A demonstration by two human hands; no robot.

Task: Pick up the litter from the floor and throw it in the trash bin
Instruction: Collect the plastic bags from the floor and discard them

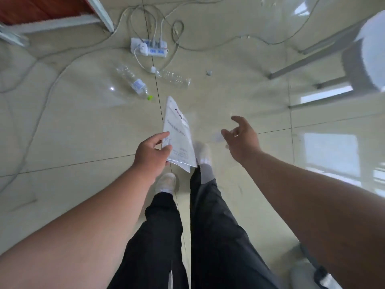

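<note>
My left hand (153, 152) pinches a printed paper sheet (178, 135), fingers (164, 136) clamped on its near edge so it hangs clear; my right hand (242, 137) is spread empty; two bottles (133, 82) (173, 77) lie on the floor (83, 132) at twelve o'clock

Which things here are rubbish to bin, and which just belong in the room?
Rubbish: paper sheet in left hand; labelled bottle; clear bottle; small scrap.
Room: power strip, cables, white stool.
</note>
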